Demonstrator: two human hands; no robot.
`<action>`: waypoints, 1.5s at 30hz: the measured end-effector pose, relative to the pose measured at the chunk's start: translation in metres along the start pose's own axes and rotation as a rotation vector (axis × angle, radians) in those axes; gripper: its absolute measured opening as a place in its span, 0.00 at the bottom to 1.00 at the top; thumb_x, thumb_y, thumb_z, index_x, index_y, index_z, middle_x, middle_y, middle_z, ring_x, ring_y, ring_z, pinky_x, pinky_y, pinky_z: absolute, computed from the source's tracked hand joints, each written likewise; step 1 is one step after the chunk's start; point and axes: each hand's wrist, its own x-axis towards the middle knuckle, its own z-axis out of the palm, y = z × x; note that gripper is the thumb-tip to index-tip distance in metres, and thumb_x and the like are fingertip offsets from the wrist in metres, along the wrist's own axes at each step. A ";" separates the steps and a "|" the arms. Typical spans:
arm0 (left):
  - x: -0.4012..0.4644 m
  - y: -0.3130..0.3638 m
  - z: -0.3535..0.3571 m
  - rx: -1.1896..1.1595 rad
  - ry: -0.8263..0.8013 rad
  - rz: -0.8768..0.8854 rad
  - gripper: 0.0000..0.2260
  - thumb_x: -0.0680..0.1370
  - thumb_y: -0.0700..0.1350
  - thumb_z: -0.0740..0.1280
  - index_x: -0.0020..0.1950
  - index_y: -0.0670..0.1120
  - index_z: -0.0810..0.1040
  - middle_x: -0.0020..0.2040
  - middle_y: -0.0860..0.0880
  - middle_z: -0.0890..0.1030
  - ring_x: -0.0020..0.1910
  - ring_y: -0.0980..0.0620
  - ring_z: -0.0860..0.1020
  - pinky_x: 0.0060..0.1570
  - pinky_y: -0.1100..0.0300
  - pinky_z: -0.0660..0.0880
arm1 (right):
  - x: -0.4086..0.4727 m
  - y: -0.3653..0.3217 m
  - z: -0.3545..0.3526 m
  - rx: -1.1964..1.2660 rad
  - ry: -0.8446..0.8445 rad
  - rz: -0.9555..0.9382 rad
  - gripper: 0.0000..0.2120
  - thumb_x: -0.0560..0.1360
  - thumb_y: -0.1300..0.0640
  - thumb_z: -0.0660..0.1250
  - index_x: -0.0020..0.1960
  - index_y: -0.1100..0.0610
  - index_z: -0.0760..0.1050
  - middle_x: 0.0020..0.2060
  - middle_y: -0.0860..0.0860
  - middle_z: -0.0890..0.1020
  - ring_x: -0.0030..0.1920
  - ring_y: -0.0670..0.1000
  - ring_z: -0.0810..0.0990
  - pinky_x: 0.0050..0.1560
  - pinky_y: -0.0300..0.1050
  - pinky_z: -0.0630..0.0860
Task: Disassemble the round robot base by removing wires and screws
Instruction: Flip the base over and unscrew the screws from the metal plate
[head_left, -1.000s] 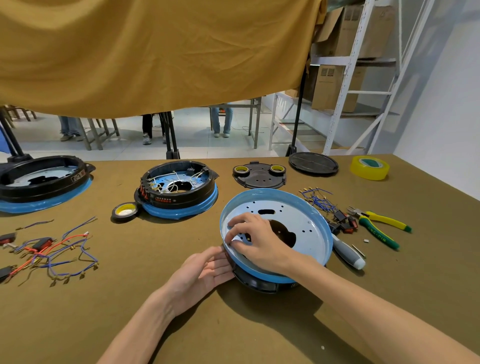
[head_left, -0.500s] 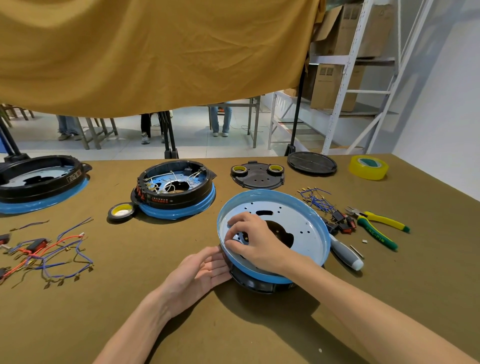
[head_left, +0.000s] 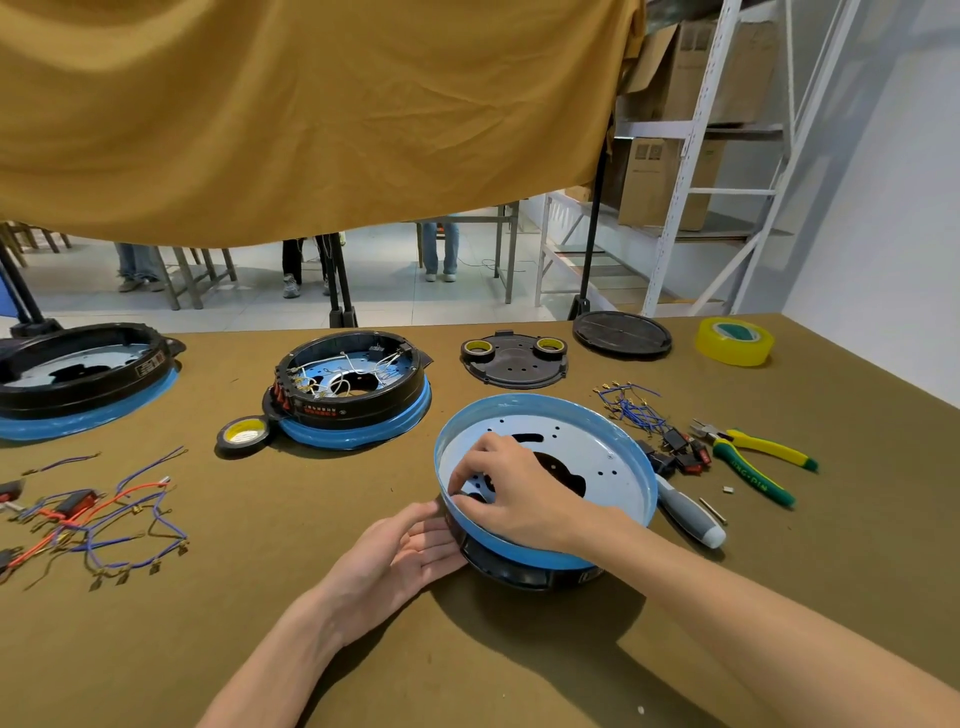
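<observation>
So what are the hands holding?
The round base. The left hand rests against its side, and the right hand's fingers curl over its near rim.

The left hand (head_left: 402, 556) lay palm up and open, fingers straight and together, their tips against the side of the round base (head_left: 550, 558), with the bare forearm running back toward the lower left. The right hand (head_left: 511, 493) reached in from the lower right, palm down over the base's near-left rim, fingers curled downward; whether the fingertips pinched anything could not be determined.
</observation>
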 end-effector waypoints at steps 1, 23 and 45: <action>0.000 0.000 0.000 -0.001 0.003 -0.001 0.25 0.72 0.46 0.74 0.64 0.35 0.74 0.54 0.37 0.86 0.54 0.43 0.86 0.44 0.54 0.84 | 0.003 -0.002 -0.004 -0.006 -0.016 0.007 0.05 0.79 0.47 0.68 0.50 0.46 0.80 0.49 0.45 0.75 0.53 0.46 0.71 0.57 0.48 0.72; 0.004 -0.001 0.000 0.013 0.029 0.011 0.24 0.71 0.46 0.74 0.62 0.35 0.75 0.51 0.37 0.87 0.50 0.44 0.87 0.42 0.55 0.84 | 0.036 -0.032 -0.038 -0.300 -0.470 -0.004 0.10 0.78 0.57 0.68 0.58 0.58 0.78 0.49 0.53 0.81 0.49 0.54 0.80 0.50 0.50 0.81; 0.001 -0.004 0.002 0.097 -0.011 0.081 0.15 0.77 0.45 0.73 0.61 0.39 0.84 0.60 0.42 0.86 0.59 0.48 0.85 0.52 0.57 0.83 | 0.055 -0.051 -0.060 -0.368 -0.535 -0.025 0.06 0.79 0.59 0.69 0.53 0.60 0.80 0.46 0.56 0.83 0.46 0.54 0.82 0.49 0.47 0.82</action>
